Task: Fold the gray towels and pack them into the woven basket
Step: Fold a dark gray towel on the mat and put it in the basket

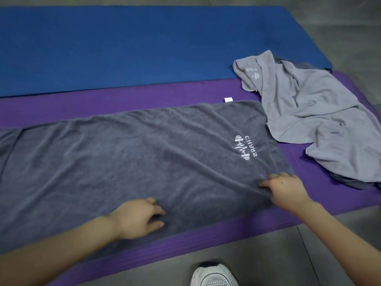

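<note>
A dark gray towel (134,162) with a white logo lies spread flat along the purple mat (144,98). My right hand (286,188) grips its near right corner, the fabric pulled into a ridge under the fingers. My left hand (138,217) rests on the towel near its front edge, fingers loosely curled. A lighter gray towel (313,112) lies crumpled at the right end of the mat, partly over another dark cloth. No woven basket is in view.
A blue mat (123,48) lies beyond the purple one. Gray floor (340,234) runs along the near side and the far right. The toe of a white shoe (214,275) shows at the bottom edge.
</note>
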`<state>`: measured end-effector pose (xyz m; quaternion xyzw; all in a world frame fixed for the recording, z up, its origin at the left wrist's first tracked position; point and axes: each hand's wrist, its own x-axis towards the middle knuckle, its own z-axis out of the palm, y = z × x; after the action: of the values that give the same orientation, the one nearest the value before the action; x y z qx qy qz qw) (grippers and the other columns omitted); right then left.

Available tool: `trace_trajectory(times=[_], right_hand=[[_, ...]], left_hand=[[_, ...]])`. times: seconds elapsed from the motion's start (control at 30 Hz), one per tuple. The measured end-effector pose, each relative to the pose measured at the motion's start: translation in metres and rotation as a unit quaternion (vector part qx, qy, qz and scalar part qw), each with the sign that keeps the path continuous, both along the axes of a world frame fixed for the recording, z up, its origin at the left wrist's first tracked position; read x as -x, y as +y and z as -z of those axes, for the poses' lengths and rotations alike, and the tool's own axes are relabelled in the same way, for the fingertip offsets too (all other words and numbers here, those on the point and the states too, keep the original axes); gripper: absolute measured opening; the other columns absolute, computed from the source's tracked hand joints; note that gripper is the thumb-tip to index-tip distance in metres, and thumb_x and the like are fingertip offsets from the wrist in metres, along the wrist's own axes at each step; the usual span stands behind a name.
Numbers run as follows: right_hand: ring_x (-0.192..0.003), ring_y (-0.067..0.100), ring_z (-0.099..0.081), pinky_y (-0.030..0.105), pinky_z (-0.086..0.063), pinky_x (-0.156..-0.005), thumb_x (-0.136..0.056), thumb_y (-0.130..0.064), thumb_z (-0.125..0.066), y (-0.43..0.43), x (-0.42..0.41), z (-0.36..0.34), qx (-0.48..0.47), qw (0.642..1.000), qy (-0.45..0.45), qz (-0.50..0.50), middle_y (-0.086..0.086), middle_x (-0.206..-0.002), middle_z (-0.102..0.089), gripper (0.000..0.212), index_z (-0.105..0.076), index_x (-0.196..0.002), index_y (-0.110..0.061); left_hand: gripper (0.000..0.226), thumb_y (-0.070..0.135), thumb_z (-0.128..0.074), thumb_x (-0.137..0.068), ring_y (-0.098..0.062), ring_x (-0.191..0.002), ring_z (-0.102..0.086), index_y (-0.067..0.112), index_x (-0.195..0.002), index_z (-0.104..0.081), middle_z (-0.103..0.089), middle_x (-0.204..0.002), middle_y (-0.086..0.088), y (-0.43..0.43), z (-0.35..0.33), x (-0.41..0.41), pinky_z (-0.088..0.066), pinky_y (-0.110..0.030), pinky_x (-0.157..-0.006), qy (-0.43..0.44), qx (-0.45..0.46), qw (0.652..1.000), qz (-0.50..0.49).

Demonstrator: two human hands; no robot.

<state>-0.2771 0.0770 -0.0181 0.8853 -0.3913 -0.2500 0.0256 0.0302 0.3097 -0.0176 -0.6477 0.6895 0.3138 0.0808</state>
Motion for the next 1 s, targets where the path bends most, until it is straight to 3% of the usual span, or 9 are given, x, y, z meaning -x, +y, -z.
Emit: trace_trajectory(times=[0.13, 0.3, 0.43, 0.5, 0.63, 0.73, 0.77, 0.9, 1.0], right_hand=[[-0.103, 0.031, -0.057, 0.038, -0.048, -0.083, -0.084, -0.027, -0.062, 0.017, -0.071, 0.010, -0.031, 0.991, -0.132, -0.016, 0.002, -0.117, -0.062, 0.034, -0.065, -0.117, -0.031], [-0.078, 0.032, -0.069, 0.041, -0.057, -0.062, -0.056, -0.030, -0.089, 0.056, -0.173, 0.021, -0.046, 0.973, -0.192, -0.118, 0.009, -0.097, -0.072, 0.046, -0.075, -0.099, -0.022], [-0.088, 0.035, -0.069, 0.047, -0.058, -0.071, -0.057, -0.032, -0.089, 0.086, -0.246, 0.030, -0.028, 0.954, -0.234, -0.184, 0.012, -0.103, -0.071, 0.052, -0.073, -0.104, -0.020], [-0.093, 0.036, -0.068, 0.049, -0.056, -0.075, -0.057, -0.036, -0.088, 0.103, -0.276, 0.033, -0.032, 0.949, -0.228, -0.214, 0.012, -0.106, -0.070, 0.054, -0.072, -0.106, -0.021], [-0.101, 0.031, -0.067, 0.048, -0.054, -0.080, -0.057, -0.043, -0.086, 0.136, -0.328, 0.031, -0.044, 0.934, -0.225, -0.275, 0.008, -0.110, -0.070, 0.057, -0.071, -0.109, -0.026], [-0.125, 0.034, -0.051, 0.051, -0.037, -0.103, -0.082, -0.041, -0.068, 0.151, -0.366, 0.025, -0.110, 0.926, -0.215, -0.289, 0.012, -0.133, -0.056, 0.050, -0.059, -0.128, -0.022], [-0.128, 0.035, -0.047, 0.051, -0.033, -0.107, -0.088, -0.039, -0.061, 0.157, -0.379, 0.025, -0.115, 0.921, -0.223, -0.297, 0.013, -0.136, -0.053, 0.047, -0.056, -0.131, -0.020], [-0.109, 0.037, -0.062, 0.053, -0.046, -0.093, -0.078, -0.037, -0.063, 0.180, -0.438, 0.025, -0.125, 0.912, -0.203, -0.333, 0.015, -0.116, -0.066, 0.042, -0.068, -0.115, -0.018], [-0.133, 0.037, -0.038, 0.049, -0.023, -0.112, -0.094, -0.034, -0.052, 0.198, -0.482, 0.025, -0.130, 0.897, -0.225, -0.358, 0.016, -0.142, -0.046, 0.046, -0.050, -0.137, -0.016]], left_hand=[[0.038, 0.043, -0.040, -0.096, -0.015, -0.118, -0.050, 0.032, -0.132, -0.048, -0.047, -0.129, 0.004, 0.003, -0.034, -0.052, -0.041, -0.027, -0.096, -0.108, -0.029, 0.993, 0.027], [0.039, 0.041, -0.037, -0.097, -0.016, -0.121, -0.046, 0.032, -0.134, -0.044, -0.044, -0.131, 0.003, 0.036, -0.067, -0.114, -0.038, -0.027, -0.097, -0.194, -0.057, 0.979, 0.026], [0.038, 0.042, -0.040, -0.086, -0.025, -0.096, -0.063, 0.025, -0.109, -0.065, -0.061, -0.108, -0.003, 0.094, -0.050, -0.151, -0.054, -0.026, -0.077, -0.210, 0.079, 0.970, -0.094], [0.042, 0.043, -0.040, -0.079, -0.032, -0.085, -0.067, 0.020, -0.101, -0.068, -0.065, -0.100, -0.009, 0.127, -0.027, -0.169, -0.058, -0.038, -0.067, -0.213, 0.127, 0.948, -0.200], [0.028, 0.015, -0.057, -0.088, -0.044, -0.092, -0.062, 0.001, -0.111, -0.065, -0.064, -0.105, -0.023, 0.175, 0.007, -0.201, -0.050, -0.048, -0.081, -0.183, 0.206, 0.836, -0.475], [0.021, 0.007, -0.059, -0.088, -0.046, -0.086, -0.058, -0.003, -0.106, -0.066, -0.061, -0.094, -0.026, 0.192, 0.014, -0.226, -0.047, -0.048, -0.074, -0.180, 0.202, 0.757, -0.594], [0.019, 0.010, -0.060, -0.088, -0.045, -0.084, -0.058, -0.002, -0.101, -0.066, -0.061, -0.090, -0.025, 0.194, 0.016, -0.232, -0.047, -0.046, -0.071, -0.181, 0.198, 0.751, -0.604], [0.025, 0.026, -0.060, -0.088, -0.039, -0.084, -0.060, 0.002, -0.090, -0.062, -0.060, -0.091, -0.021, 0.184, 0.024, -0.244, -0.047, -0.041, -0.066, -0.200, 0.146, 0.763, -0.597], [0.029, 0.036, -0.055, -0.089, -0.035, -0.087, -0.061, 0.008, -0.096, -0.057, -0.061, -0.097, -0.015, 0.186, 0.035, -0.243, -0.046, -0.037, -0.063, -0.226, 0.112, 0.773, -0.582]])
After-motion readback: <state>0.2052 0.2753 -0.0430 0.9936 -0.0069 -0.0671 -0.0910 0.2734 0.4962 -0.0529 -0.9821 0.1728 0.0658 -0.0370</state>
